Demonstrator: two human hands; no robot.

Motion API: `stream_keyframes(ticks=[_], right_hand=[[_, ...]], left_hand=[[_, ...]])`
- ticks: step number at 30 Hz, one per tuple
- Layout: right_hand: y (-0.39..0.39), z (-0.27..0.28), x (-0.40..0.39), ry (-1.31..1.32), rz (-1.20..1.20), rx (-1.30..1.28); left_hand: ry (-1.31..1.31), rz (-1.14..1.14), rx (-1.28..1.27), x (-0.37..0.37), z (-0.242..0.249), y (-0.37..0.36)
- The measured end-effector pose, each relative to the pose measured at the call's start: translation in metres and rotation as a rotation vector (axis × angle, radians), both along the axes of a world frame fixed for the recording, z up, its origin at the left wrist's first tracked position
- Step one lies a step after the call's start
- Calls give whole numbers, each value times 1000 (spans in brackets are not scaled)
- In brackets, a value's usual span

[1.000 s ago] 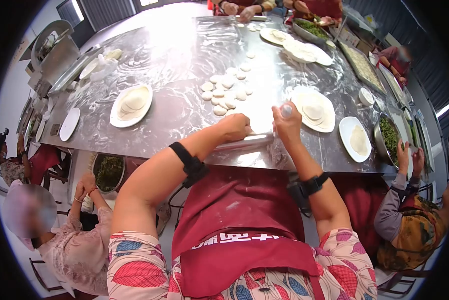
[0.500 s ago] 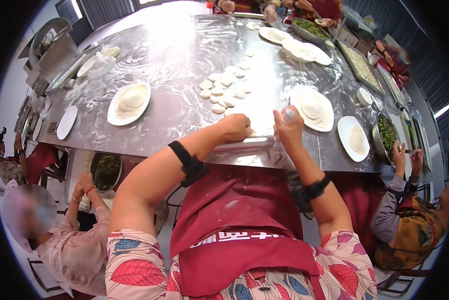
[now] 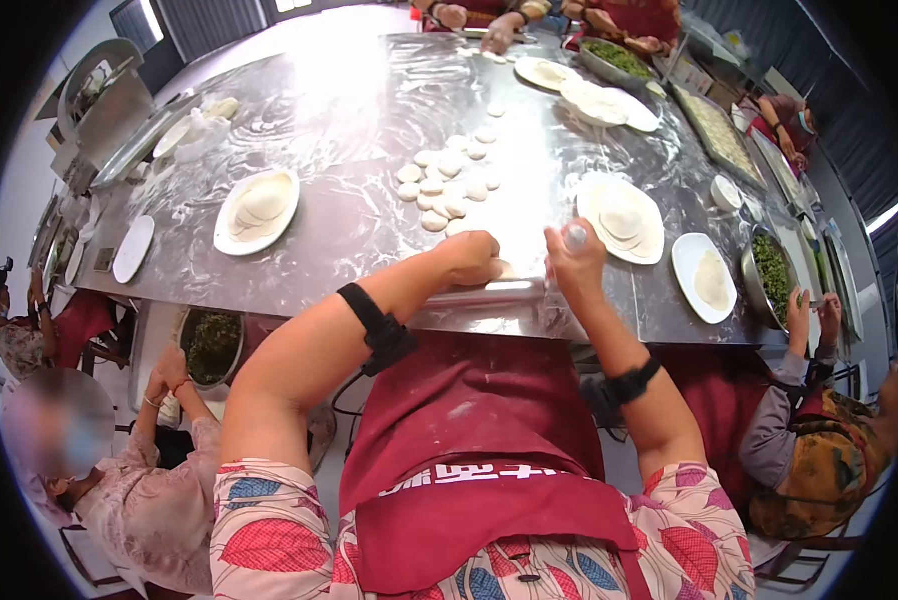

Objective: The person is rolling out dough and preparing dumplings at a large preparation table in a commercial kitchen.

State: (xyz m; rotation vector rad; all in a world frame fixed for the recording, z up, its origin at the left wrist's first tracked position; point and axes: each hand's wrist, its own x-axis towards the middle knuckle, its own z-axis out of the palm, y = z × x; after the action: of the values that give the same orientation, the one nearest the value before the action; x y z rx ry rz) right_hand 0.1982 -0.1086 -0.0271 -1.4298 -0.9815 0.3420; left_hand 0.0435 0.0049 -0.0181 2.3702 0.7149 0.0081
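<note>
1. near the steel table's (image 3: 349, 230) front edge, the rolling pin (image 3: 494, 290) lies crosswise.
2. left hand (image 3: 472, 257) presses curled fingers on it.
3. right hand (image 3: 572, 262) grips its other end.

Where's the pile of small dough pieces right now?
In the head view the dough pieces lie mid-table, just beyond the left hand and rolling pin, between the plate of wrappers on the left and another on the right.

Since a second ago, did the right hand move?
Hardly. The right hand still grips the rolling pin end, level with the heaped plate beside it; any small shift looks like the camera.
</note>
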Motion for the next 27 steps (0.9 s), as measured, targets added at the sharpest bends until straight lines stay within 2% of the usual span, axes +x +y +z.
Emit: stream_keyframes(ticks=[2,5,8,10,11,14,16,18,21,24,27], right_hand=[[-35,-3,-9,71,9,-27],[-56,-1,-19,124,69,-7],[-13,2,-8,112,1,15],[21,-1,2,-5,8,31],[27,2,3,63,40,18],[8,4,-3,18,-20,0],[-25,0,-7,31,15,-6],[-53,3,-20,145,87,8],[-38,-3,-12,79,43,39],[13,6,-2,60,-1,0],[43,-12,14,-138,-42,41]], left_hand=[[30,-46,47,-5,4,-3],[-35,-4,-38,-15,-3,-1],[-32,-9,-18,-17,-1,-2],[-31,47,-23,-11,2,0],[-1,92,-9,-7,5,0],[-11,32,-50,-1,5,-1],[-3,-29,16,-2,0,0],[-5,-30,31,-6,-3,1],[2,-50,-71,-19,2,2],[-24,8,-73,-24,1,4],[-56,99,-62,-20,6,5]])
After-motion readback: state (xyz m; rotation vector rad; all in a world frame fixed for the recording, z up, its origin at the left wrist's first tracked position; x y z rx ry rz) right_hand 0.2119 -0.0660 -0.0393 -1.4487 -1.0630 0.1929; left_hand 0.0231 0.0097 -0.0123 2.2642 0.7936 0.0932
